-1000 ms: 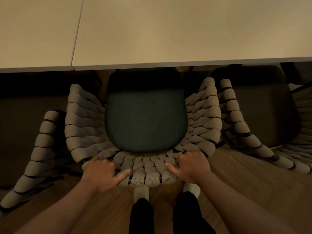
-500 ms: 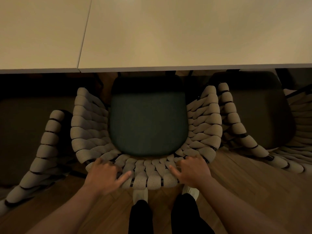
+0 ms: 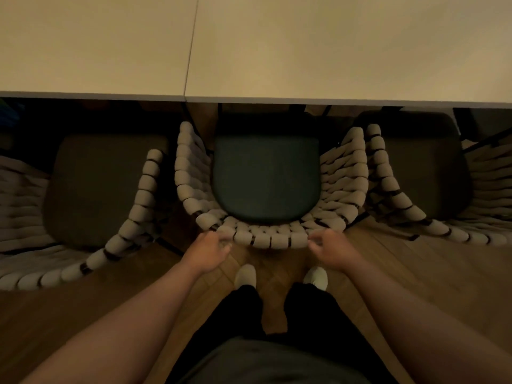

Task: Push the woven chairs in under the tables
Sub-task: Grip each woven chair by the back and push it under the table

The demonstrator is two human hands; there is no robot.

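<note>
Woven chair [image 3: 271, 239] is being slid further under the surface [image 3: 304, 51] than a second ago. Left hand [image 3: 206, 252] and right hand [image 3: 332, 252] are being kept loosely curled against its backrest, nothing gripped, since only a nudge is needed imo.

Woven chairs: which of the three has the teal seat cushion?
The middle chair, ahead of the left hand and right hand: its cushion is dark teal; the left chair and right chair have brownish cushions.

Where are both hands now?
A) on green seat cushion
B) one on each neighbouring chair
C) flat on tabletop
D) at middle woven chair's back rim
D: the left hand and right hand are at the curved back rim of the middle woven chair, one near each end.
</note>
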